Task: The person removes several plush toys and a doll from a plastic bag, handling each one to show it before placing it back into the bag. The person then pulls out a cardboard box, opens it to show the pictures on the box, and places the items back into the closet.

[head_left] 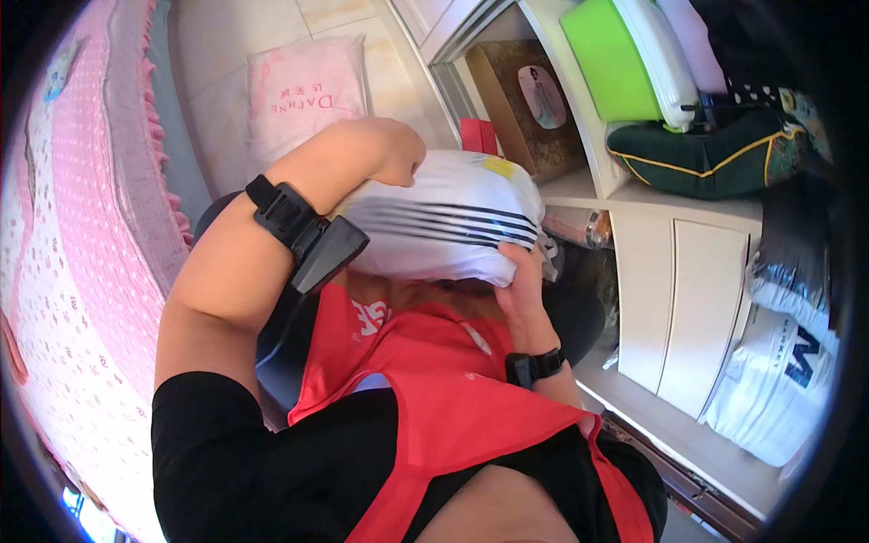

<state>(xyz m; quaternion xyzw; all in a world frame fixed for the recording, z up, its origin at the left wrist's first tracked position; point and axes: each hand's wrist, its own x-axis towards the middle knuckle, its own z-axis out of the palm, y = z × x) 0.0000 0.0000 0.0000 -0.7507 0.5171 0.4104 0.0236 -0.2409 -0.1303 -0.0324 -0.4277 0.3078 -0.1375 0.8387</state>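
A plump white plastic bag [444, 217] with black stripes and a small yellow patch lies across my lap. My left hand [394, 154] is closed at its far left edge, the fingers mostly curled out of sight. At the near right end my right hand [520, 281] grips the bag, thumb on the striped side and the other fingers hidden behind it. What fills the bag cannot be seen. Just beyond the left hand, a flat pink plastic package [303, 95] rests on the tiled floor.
To the left is a bed with a pink ruffled cover [100, 136]. An open cabinet [652, 299] stands to the right, holding a brown box [507, 109], a green box [606, 59], a dark green cushion-like item [706, 154] and a white bag [774, 389]. A red packet [478, 136] sits beside the brown box.
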